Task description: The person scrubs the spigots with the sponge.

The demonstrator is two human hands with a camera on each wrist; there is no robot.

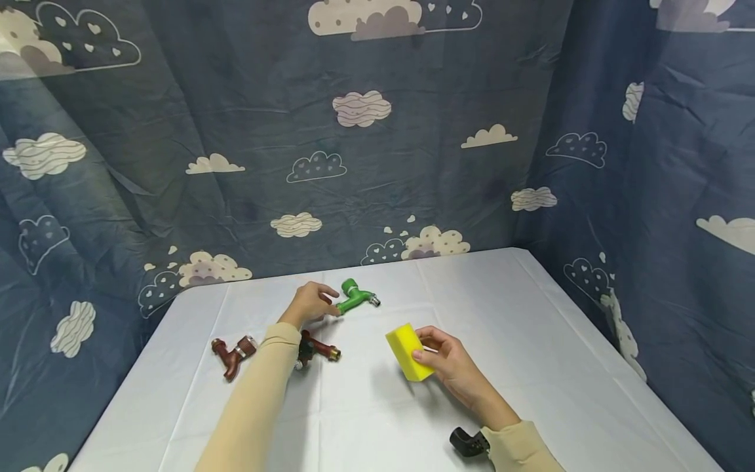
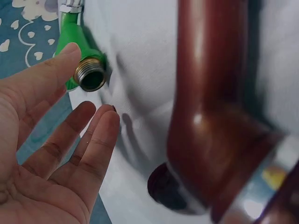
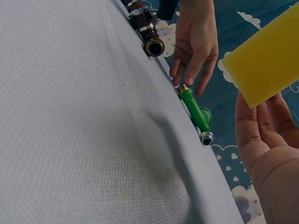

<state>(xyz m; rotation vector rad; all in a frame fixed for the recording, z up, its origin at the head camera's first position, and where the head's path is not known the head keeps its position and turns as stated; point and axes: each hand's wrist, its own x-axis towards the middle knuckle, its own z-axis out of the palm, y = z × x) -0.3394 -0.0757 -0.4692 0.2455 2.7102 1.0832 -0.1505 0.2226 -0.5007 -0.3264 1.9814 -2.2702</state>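
My right hand (image 1: 451, 364) grips a yellow sponge (image 1: 408, 353) by its right side, above the white table. In the right wrist view the sponge (image 3: 266, 58) stands up from the fingers. Towards the back, my left hand (image 1: 310, 303) reaches beside a green tap (image 1: 356, 296) that lies on its side. Its thumb and fingers are loosely spread, with nothing between them. The left wrist view puts the thumb tip right at the threaded brass end of the green tap (image 2: 74, 42).
Left of the left forearm lies a brown tap (image 1: 232, 357). Another brown tap (image 1: 321, 349) with dark parts is partly hidden by that sleeve. A black curved piece (image 1: 468, 443) lies beside the right cuff. Blue cloud-patterned cloth (image 1: 413, 177) hangs behind the white table (image 1: 472, 288).
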